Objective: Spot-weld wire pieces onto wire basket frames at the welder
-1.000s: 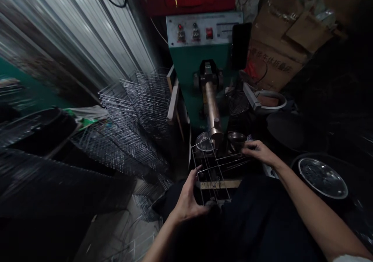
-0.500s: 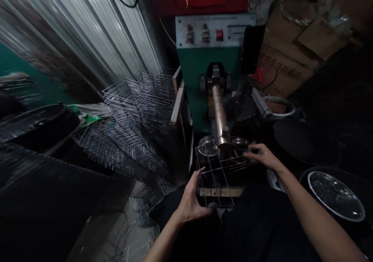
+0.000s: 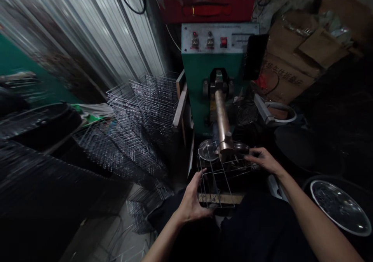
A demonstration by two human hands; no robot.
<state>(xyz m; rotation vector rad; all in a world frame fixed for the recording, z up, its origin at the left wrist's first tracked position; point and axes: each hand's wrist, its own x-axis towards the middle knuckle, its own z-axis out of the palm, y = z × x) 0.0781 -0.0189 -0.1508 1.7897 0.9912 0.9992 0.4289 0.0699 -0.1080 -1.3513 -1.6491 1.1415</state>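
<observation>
"What were the hands doing on your feed?"

"I had the left hand [image 3: 192,200] spread wide, its index fingertip at the near left side of the wire rack [image 3: 213,173]. I couldn't tell whether the thumb pressed on it. The right hand [image 3: 264,160] seemed to pinch the wires at the rack's far right end."

"And the rack itself?"

"Between the hands, tilted, its upper part beside the blunt end of the copper-coloured arm [image 3: 223,122]. A glass-like round dish [image 3: 207,155] showed behind its upper left, and a wooden strip [image 3: 235,198] lay low behind the wires. I couldn't tell whether metal touched metal."

"Which step did you take that for?"

"Positioning, I judged: the rack being lined up by that arm, which reached out from the green machine [image 3: 198,75]. More wire racks [image 3: 140,106] stood stacked to the left."

"What did the next move call for?"

"In my view, a small, level adjustment with both hands together, so the thin wires didn't twist, and fingertips well away from the arm's end."
</observation>
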